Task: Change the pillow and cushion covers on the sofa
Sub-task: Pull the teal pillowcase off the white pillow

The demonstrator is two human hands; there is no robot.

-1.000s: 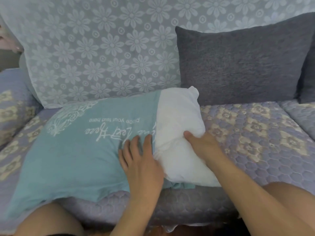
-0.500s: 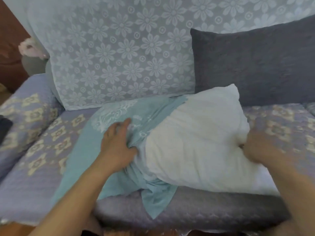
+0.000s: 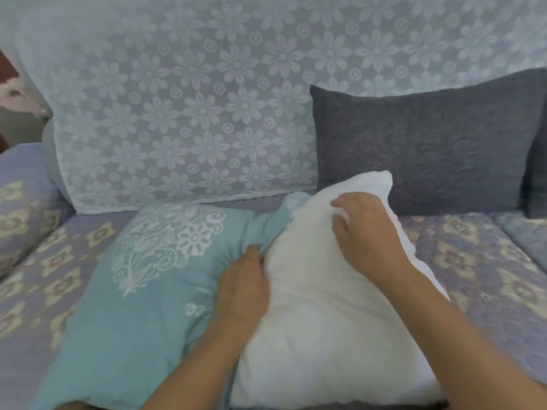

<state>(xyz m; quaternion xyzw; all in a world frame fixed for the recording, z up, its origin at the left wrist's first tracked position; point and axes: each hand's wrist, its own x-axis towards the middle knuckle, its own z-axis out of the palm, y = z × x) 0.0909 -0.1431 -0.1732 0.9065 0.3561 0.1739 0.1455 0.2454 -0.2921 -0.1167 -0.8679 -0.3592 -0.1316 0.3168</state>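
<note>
While the left hand point(image 3: 242, 288) pinches the teal printed fabric cover point(image 3: 139, 297) at its mouth, the right hand point(image 3: 365, 232) grips the white stuffed pillow insert point(image 3: 325, 327), now mostly out beside the cover, so removal looks nearly finished.

pillow point(image 3: 325, 321) on sofa seat point(image 3: 473, 261) | cover point(image 3: 133, 306) left of it | cushion point(image 3: 429, 149) behind

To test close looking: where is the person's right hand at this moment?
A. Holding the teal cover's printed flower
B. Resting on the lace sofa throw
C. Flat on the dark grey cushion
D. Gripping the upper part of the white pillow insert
D: the right hand curls into the white pillow insert near its top corner.
</note>
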